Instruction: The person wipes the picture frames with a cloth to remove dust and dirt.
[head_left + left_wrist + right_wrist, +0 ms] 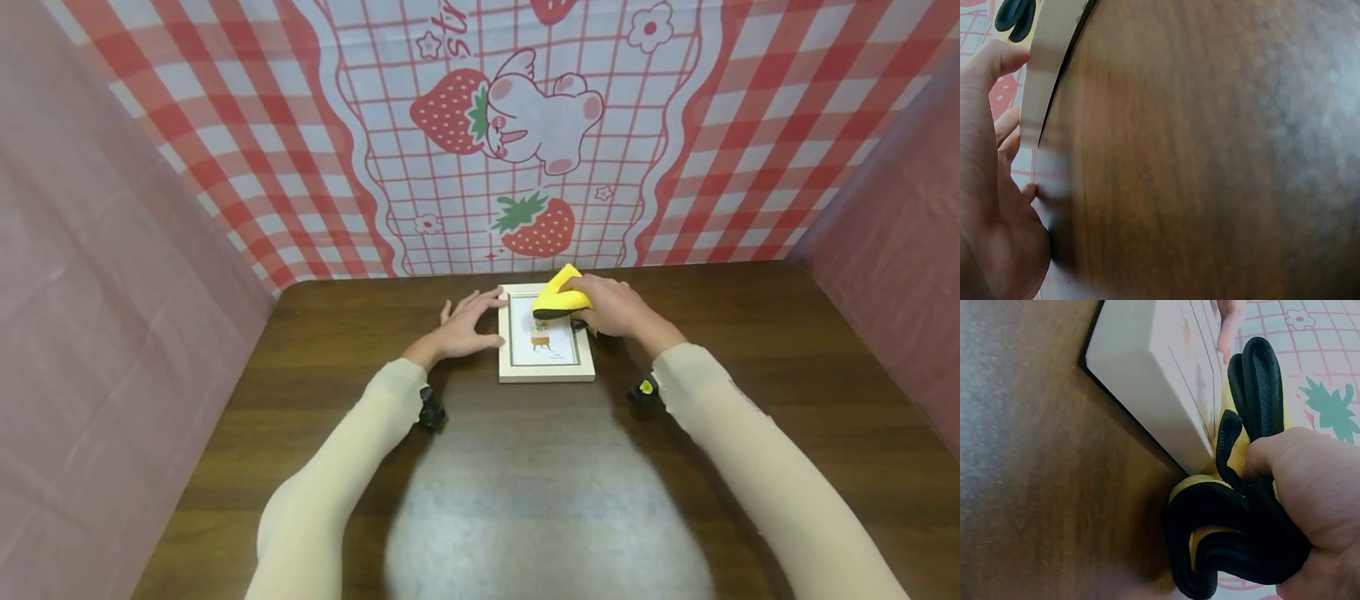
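A cream picture frame [547, 375] lies flat on the brown table, its picture facing up with a small drawing of an orange-brown object on legs. My left hand [467, 327] is at its left side, thumb and fingers spread, and the fingertips touch that edge. In the left wrist view the thumb [1007, 59] meets the frame's side [1047, 69]. A yellow cloth with black edging [561, 293] is bunched in my right hand [617, 307], over the upper right part of the picture. Black folds of the cloth [1241, 531] hang beside the frame's corner in the right wrist view.
The wooden table [555, 483] reaches toward me and to both sides. Behind it hangs a red-and-white checked curtain [525, 183] with strawberries, close to the frame's far edge. Pink fabric walls [127, 333] stand left and right. Each wrist wears a small black camera [430, 408].
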`<action>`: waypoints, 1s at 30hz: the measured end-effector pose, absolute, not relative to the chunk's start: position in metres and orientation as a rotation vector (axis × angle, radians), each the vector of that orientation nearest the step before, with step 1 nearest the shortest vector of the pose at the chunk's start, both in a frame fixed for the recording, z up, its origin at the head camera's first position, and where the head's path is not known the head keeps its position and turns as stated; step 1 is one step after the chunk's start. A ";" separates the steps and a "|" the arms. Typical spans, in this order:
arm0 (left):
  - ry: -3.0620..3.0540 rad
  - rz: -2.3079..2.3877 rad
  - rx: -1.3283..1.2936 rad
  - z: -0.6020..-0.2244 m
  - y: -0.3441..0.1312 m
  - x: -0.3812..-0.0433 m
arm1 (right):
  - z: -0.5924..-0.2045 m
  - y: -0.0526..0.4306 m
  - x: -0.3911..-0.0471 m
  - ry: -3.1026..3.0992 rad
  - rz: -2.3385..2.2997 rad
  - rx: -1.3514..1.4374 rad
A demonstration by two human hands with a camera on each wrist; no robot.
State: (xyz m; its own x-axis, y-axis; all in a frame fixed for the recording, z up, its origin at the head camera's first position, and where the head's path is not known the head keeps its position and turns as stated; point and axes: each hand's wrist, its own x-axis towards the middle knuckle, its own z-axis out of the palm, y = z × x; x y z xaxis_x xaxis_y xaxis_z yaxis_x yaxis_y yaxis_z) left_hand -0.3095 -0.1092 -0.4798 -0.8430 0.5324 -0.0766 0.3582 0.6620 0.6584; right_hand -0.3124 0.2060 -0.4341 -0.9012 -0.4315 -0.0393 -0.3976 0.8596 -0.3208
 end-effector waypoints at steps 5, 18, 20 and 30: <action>2.608 0.967 0.709 -0.483 -0.110 -0.313 | -0.438 0.207 -0.310 2.932 -0.488 -0.680; 2.612 0.966 0.718 -0.487 -0.111 -0.318 | -0.440 0.209 -0.298 2.934 -0.572 -0.693; 2.608 0.966 0.715 -0.489 -0.111 -0.319 | -0.440 0.209 -0.296 2.929 -0.578 -0.691; 2.601 0.955 0.723 -0.490 -0.113 -0.321 | -0.439 0.211 -0.282 2.907 -0.560 -0.718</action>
State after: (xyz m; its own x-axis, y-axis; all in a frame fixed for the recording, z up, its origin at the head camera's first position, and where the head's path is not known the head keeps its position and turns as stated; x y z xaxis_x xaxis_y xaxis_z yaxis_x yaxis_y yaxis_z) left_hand -0.3209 -0.1132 -0.4900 -0.8366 0.5413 -0.0846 0.3581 0.6570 0.6634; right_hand -0.2823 0.2108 -0.4388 -0.8848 -0.4660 -0.0045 -0.4311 0.8219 -0.3723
